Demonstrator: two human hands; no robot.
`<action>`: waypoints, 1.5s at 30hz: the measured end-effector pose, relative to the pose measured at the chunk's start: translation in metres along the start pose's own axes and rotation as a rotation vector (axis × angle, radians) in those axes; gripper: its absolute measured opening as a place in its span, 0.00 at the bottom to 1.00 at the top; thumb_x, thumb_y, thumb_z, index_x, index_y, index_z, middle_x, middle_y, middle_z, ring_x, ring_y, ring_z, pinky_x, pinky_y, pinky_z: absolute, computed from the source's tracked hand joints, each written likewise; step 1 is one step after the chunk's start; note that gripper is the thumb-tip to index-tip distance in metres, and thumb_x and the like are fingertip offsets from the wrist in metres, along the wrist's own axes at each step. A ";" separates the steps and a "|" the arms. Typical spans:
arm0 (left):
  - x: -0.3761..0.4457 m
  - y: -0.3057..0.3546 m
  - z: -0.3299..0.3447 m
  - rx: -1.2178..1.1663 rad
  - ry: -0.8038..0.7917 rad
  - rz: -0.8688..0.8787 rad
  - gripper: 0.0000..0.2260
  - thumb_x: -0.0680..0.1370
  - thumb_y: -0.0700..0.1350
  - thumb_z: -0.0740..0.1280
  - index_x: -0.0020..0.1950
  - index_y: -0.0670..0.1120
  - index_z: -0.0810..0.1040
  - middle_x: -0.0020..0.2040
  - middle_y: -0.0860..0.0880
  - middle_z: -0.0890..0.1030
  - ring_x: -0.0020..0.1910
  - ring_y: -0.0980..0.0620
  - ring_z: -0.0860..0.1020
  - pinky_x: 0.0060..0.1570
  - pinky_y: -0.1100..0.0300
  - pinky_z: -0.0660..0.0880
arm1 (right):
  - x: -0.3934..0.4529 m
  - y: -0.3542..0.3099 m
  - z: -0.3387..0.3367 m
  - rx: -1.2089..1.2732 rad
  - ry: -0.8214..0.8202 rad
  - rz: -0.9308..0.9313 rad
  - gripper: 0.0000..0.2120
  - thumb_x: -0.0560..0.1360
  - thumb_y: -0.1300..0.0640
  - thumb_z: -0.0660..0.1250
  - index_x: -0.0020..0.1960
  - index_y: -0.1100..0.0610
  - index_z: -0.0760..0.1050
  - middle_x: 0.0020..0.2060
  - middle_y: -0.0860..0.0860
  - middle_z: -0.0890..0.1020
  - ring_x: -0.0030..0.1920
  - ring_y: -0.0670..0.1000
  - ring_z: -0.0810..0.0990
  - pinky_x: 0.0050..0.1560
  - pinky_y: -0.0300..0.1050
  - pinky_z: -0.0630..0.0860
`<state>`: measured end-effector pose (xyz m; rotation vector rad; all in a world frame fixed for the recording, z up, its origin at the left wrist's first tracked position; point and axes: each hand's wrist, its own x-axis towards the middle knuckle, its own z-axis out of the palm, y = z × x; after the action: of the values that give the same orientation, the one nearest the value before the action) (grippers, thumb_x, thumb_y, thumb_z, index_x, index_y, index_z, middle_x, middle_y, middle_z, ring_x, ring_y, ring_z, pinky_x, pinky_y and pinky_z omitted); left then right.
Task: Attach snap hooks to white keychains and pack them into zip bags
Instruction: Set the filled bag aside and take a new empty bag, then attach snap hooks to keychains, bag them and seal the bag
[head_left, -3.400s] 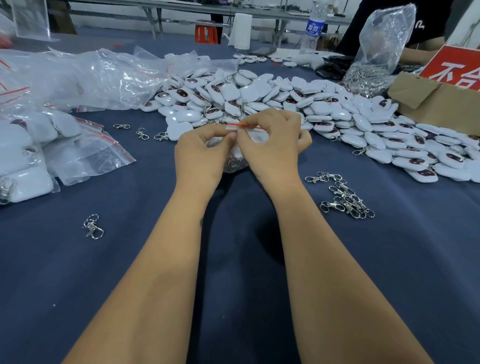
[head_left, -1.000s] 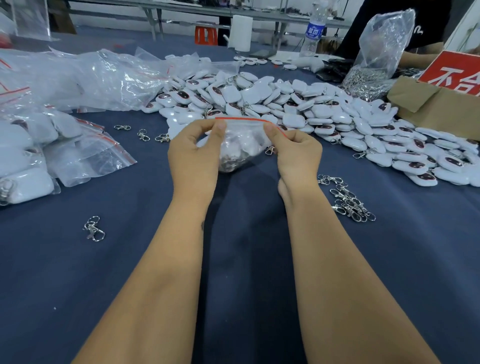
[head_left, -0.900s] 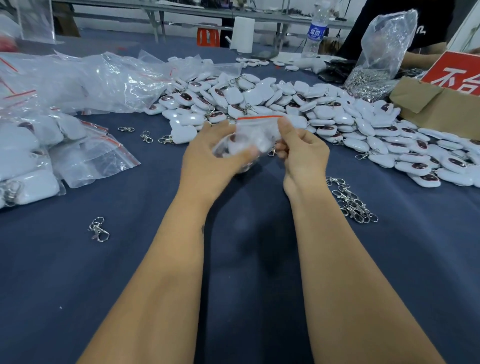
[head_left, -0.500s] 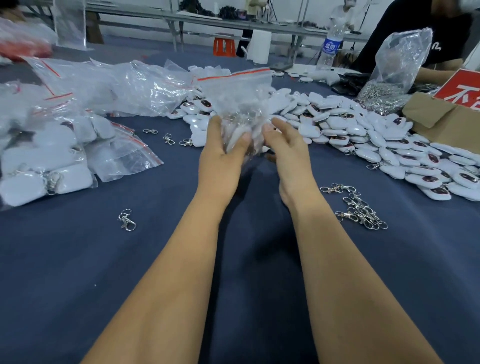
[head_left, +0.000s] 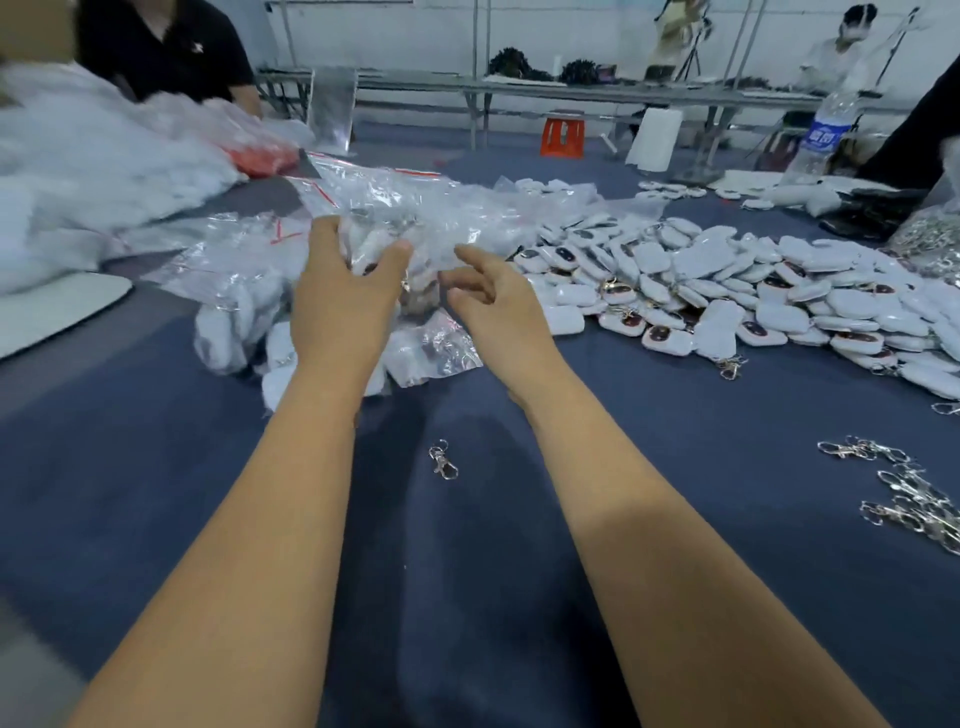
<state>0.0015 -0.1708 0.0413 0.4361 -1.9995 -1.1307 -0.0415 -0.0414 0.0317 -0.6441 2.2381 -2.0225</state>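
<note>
While I watch through the head camera, a blue-covered desk (head_left: 156, 467) fills the view, its far left taken up by a blurred mound of white bagged goods (head_left: 93, 171). Loose white keychains (head_left: 727, 291) spread in a broad heap across the right half of the desk, several showing dark red faces. Left of that heap lies a pile of clear zip bags (head_left: 415, 208) with red seal strips, some already holding keychains. My left hand (head_left: 337, 301) reaches into that pile, thumb and fingers curled round a filled zip bag (head_left: 374, 244) that sits on top of the packed ones; motion blur keeps me from telling how firm the hold is. My right hand (head_left: 498, 301) hovers just beside it, fingers loosely bent and apart, holding nothing. A cluster of snap hooks (head_left: 904, 499) lies at the right edge of the desk, well apart from both hands. One single snap hook (head_left: 443, 460) rests on the cloth between my forearms. A water bottle (head_left: 826, 140) stands at the far right, and a person in a black shirt (head_left: 171, 47) sits at the far left.
</note>
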 end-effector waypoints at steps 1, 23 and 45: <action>0.008 -0.006 -0.006 0.203 0.024 0.011 0.27 0.72 0.59 0.69 0.67 0.48 0.70 0.60 0.46 0.76 0.61 0.45 0.73 0.61 0.49 0.69 | 0.000 0.002 0.003 -0.041 -0.013 0.012 0.22 0.79 0.66 0.61 0.72 0.57 0.69 0.56 0.50 0.79 0.50 0.44 0.77 0.53 0.29 0.72; -0.052 0.007 0.085 -0.151 -0.093 -0.271 0.20 0.81 0.46 0.57 0.73 0.49 0.65 0.59 0.58 0.70 0.57 0.54 0.72 0.54 0.59 0.65 | -0.040 0.041 -0.104 -1.132 -0.065 -0.053 0.05 0.80 0.58 0.61 0.51 0.54 0.76 0.52 0.50 0.79 0.54 0.55 0.75 0.52 0.49 0.68; -0.078 0.060 0.128 -0.250 0.233 0.470 0.27 0.76 0.39 0.65 0.73 0.53 0.62 0.49 0.67 0.80 0.56 0.50 0.78 0.71 0.52 0.61 | -0.052 0.050 -0.170 0.019 0.599 0.160 0.14 0.75 0.63 0.64 0.57 0.50 0.75 0.47 0.49 0.81 0.32 0.38 0.76 0.30 0.29 0.70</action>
<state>-0.0430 -0.0175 0.0171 -0.0349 -1.6164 -0.9621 -0.0610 0.1383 -0.0053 0.1777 2.4392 -2.3738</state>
